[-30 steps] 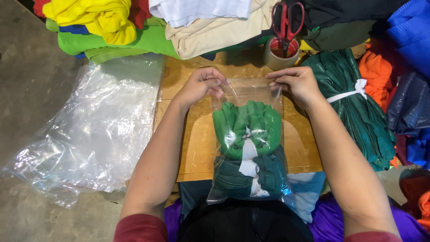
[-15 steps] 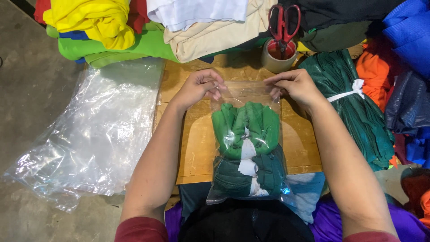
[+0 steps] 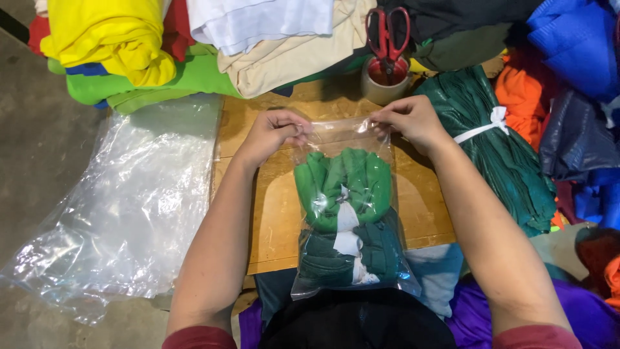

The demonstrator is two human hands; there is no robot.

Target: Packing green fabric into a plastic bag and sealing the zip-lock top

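Left hand (image 3: 271, 134) and right hand (image 3: 407, 121) pinch the bag (image 3: 349, 207) mouth — green cloth (image 3: 343, 187) (folded) inside.

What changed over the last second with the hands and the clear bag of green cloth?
Very little. The left hand and right hand keep pinching the top edge of the clear bag at its two corners; the right hand has drawn in slightly along that edge. The folded green cloth inside, the wooden board, the scissors in their cup and the plastic sheets are unmoved.

Grey concrete floor (image 3: 39, 129), wooden board table (image 3: 271, 213), even indoor light
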